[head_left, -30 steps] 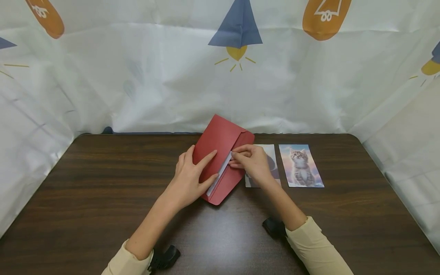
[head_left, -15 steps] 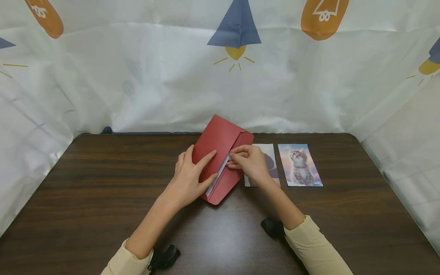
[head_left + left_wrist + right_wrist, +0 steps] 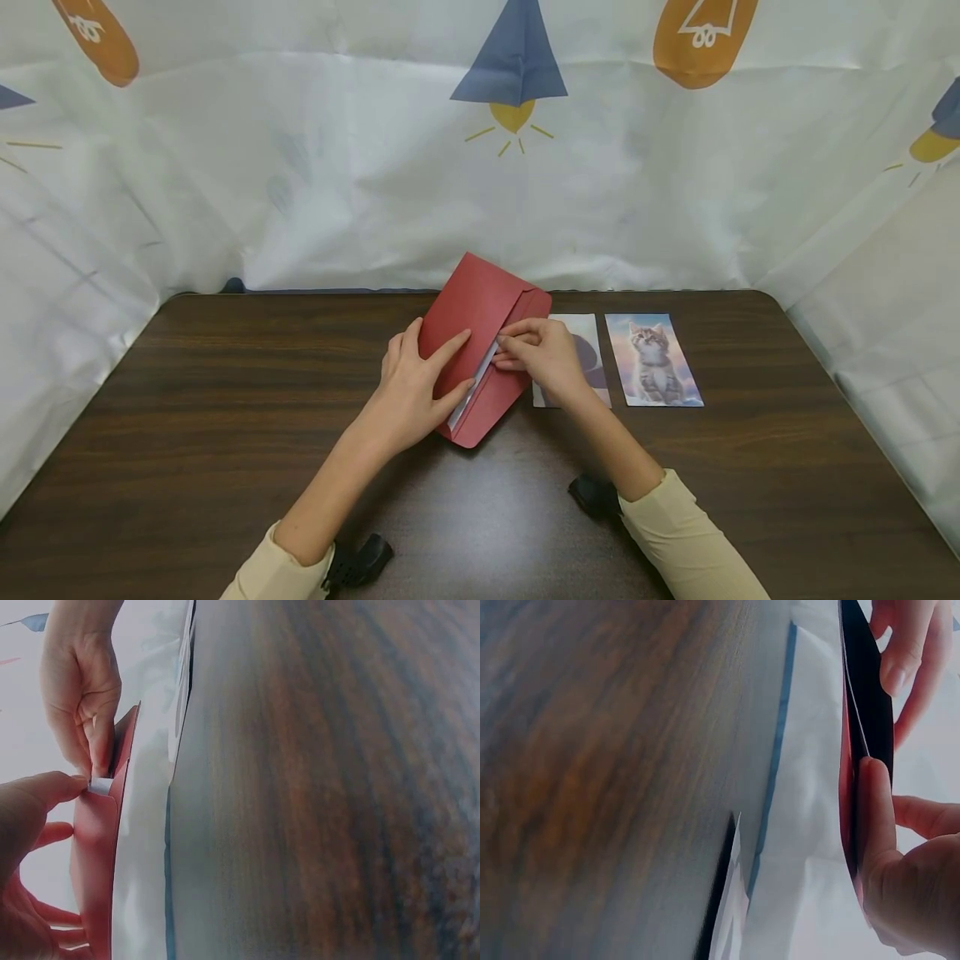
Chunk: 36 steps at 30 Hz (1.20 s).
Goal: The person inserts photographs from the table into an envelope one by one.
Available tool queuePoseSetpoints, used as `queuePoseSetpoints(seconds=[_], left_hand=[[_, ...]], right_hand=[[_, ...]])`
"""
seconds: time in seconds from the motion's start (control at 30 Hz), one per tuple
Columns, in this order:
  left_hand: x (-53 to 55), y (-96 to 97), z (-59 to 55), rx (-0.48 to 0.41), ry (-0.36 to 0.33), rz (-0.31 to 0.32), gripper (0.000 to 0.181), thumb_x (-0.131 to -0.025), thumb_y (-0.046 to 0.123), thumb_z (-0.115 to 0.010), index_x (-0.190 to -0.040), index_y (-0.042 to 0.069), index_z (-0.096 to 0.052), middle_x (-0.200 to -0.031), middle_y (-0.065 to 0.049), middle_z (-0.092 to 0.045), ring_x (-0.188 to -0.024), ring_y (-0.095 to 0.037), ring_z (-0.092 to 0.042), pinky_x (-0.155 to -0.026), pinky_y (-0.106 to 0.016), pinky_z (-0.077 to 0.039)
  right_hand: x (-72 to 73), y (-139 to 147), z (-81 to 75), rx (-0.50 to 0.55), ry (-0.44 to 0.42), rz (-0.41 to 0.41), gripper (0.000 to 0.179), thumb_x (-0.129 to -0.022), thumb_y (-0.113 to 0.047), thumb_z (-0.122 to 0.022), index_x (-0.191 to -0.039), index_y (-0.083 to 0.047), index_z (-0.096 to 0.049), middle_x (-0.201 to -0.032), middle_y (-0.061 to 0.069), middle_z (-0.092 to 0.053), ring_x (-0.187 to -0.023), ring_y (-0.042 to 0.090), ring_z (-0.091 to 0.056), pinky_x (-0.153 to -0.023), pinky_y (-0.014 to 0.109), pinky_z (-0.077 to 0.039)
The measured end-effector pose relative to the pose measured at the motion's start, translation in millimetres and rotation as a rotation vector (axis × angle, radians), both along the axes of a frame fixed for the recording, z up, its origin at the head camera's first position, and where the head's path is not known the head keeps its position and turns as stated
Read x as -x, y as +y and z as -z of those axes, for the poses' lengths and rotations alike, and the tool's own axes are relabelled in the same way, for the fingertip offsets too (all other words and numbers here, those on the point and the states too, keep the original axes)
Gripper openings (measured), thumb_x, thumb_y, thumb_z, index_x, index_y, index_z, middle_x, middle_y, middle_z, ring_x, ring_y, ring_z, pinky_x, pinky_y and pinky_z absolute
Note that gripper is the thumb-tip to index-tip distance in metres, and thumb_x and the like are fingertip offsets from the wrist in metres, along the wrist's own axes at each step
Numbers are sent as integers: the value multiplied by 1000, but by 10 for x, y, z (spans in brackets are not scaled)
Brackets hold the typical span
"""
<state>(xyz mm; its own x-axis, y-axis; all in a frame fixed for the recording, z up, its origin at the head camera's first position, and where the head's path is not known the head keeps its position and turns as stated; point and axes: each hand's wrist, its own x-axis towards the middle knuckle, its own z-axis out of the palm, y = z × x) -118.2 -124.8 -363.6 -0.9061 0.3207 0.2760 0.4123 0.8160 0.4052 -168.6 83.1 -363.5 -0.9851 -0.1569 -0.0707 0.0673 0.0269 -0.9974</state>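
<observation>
A red envelope (image 3: pixel 474 307) is tilted and raised off the tabletop, with its flap side toward the lower right. A white paper edge (image 3: pixel 474 390) shows as a strip in its opening. My left hand (image 3: pixel 408 392) grips the envelope from the left, index finger spread over its face and thumb at the opening. My right hand (image 3: pixel 551 354) pinches the white paper's edge at the opening between thumb and fingers. In the left wrist view, the right hand (image 3: pixel 84 697) reaches down to the white paper (image 3: pixel 100 786). The rest of that paper is hidden inside the envelope.
A kitten picture card (image 3: pixel 654 362) lies on the dark wooden table (image 3: pixel 285 400) to the right. Beside it another picture card (image 3: pixel 588 342) is partly covered by my right hand. A white curtain (image 3: pixel 315 192) hangs behind the table's far edge.
My right fingers have shifted slightly left toward the envelope's opening, and a little less white paper shows near their tips. The left hand and the envelope stay almost unchanged.
</observation>
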Motion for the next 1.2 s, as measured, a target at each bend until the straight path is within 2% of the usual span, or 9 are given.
queuePoseSetpoints(seconds=[0.3,0.6,0.8,0.97,1.2], left_hand=[[2,-1,-8,-4,-49,-13,64,-94,30,-80,-152,14,-58,-157,-37,-32,-138,-55,-36,-108,-68,-42],[-1,-21,-7,-12,-37,-14,63,-94,27,-80,-151,13,-58,-154,-36,-35,-135,-54,-38,-105,-67,-44],[5,-47,-10,-5,-53,-24,65,-93,28,-81,-152,13,-58,-155,-36,-35,-136,-53,-39,-105,-66,-45],[15,-81,-15,-2,-60,-44,65,-93,28,-81,-152,13,-58,-156,-36,-34,-136,-54,-39,-105,-66,-45],[24,-115,-16,-19,-63,-43,64,-93,27,-80,-151,13,-58,-156,-36,-34,-136,-55,-38,-105,-67,-44]], right_hand=[[-1,14,-41,-14,-18,1,21,-101,5,-65,-117,17,-69,-103,30,-76,-74,11,-77,-72,28,-63],[6,23,-61,-1,-26,0,23,-101,4,-65,-120,18,-69,-106,31,-75,-75,11,-76,-74,28,-63],[19,58,-82,-1,-17,14,24,-101,4,-66,-120,18,-69,-107,30,-75,-77,12,-76,-75,29,-63],[25,130,-101,-55,33,9,24,-101,0,-67,-120,14,-71,-106,28,-76,-78,13,-76,-75,30,-64],[59,264,-133,-97,108,0,25,-102,-5,-68,-121,10,-70,-104,24,-76,-80,15,-75,-78,34,-64]])
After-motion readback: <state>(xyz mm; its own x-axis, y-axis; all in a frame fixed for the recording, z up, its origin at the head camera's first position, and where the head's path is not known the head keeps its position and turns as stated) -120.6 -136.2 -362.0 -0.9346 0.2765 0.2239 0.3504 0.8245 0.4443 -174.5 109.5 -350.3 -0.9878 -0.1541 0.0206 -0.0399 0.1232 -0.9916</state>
